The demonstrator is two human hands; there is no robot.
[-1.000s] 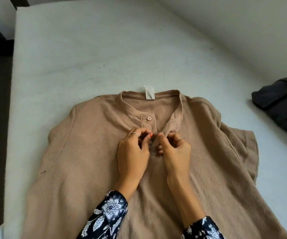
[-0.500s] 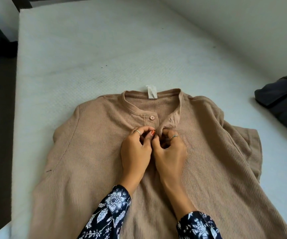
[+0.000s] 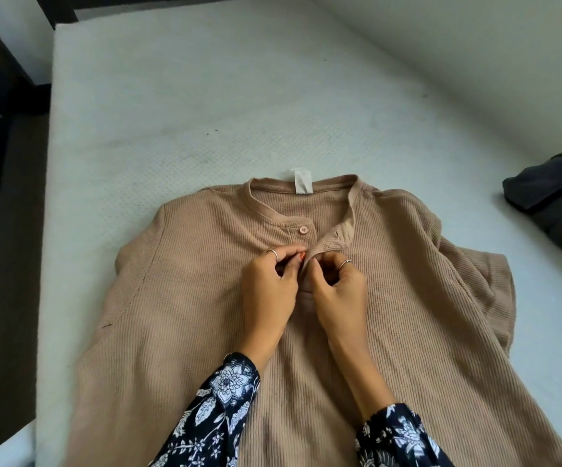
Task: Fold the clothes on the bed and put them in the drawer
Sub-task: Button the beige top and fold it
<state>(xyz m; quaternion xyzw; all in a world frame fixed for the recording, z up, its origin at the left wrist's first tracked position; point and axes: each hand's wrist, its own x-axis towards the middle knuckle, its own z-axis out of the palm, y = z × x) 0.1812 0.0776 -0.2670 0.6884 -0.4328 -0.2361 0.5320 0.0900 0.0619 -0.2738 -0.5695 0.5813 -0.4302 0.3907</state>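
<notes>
Shirt [image 3: 391, 315] lies flat on the bed [image 3: 205, 112], and we pinch its placket with left hand [image 3: 268, 291] and right hand [image 3: 338, 294], easing the button squarely through before folding.

— What is the tan shirt [image 3: 407, 298] seen to be made of?
— A matt, finely ribbed knit cloth; a smooth plastic-looking button [image 3: 303, 230] is sewn on it. The bed [image 3: 205, 112] is covered in pale, dimpled quilted fabric, and thin shiny metal rings [image 3: 345, 263] are worn on the fingers [image 3: 293, 264]
</notes>
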